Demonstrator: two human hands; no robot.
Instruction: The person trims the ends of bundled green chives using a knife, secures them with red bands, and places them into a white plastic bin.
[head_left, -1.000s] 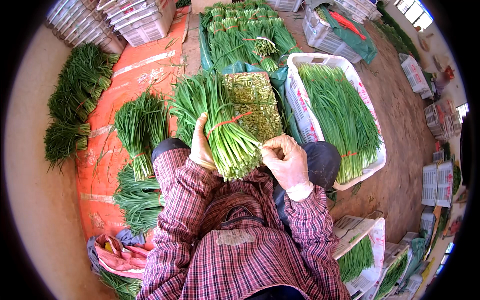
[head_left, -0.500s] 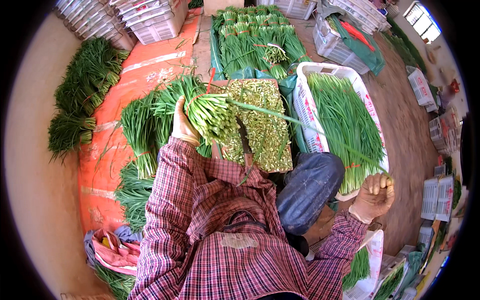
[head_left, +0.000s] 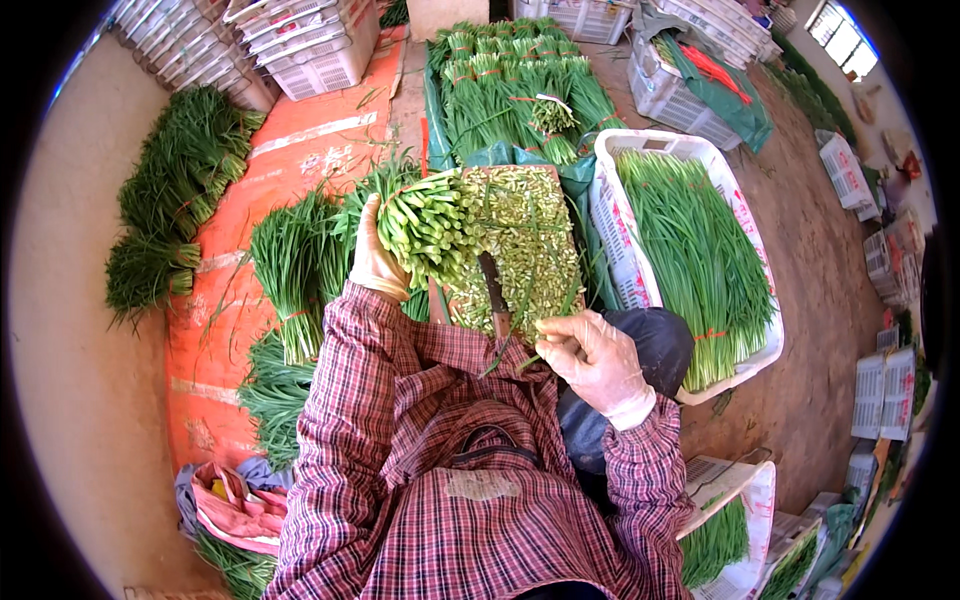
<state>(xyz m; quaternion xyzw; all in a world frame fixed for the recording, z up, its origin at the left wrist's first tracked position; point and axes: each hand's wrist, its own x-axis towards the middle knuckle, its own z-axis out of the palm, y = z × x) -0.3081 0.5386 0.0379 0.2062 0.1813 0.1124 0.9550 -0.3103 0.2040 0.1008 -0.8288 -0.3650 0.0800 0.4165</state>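
Observation:
My left hand (head_left: 376, 255) is closed around a bundle of garlic chives (head_left: 430, 225) tied with a red band, its pale stem ends facing right. The bundle hangs over the left side of a chopping board (head_left: 578, 318) strewn with trimmed stem pieces (head_left: 535, 225). A knife (head_left: 493, 285) with a dark blade lies on the board, handle toward me. Over the board's near right corner, my right hand (head_left: 600, 365) is pinched shut, with a bit of green chive leaf (head_left: 529, 362) showing at its fingertips. The rest of that leaf is hidden.
A white crate (head_left: 768, 345) full of chives stands to the right. More tied bundles (head_left: 295, 270) lie on the orange sheet (head_left: 215, 335) at left, and rows of bundles (head_left: 520, 90) lie beyond the board. Stacked crates (head_left: 315, 60) stand at the far left.
My right hand has come in from the far right to the board's near edge. The long leaf stretched from the bundle no longer spans the crate. My left hand still holds the bundle.

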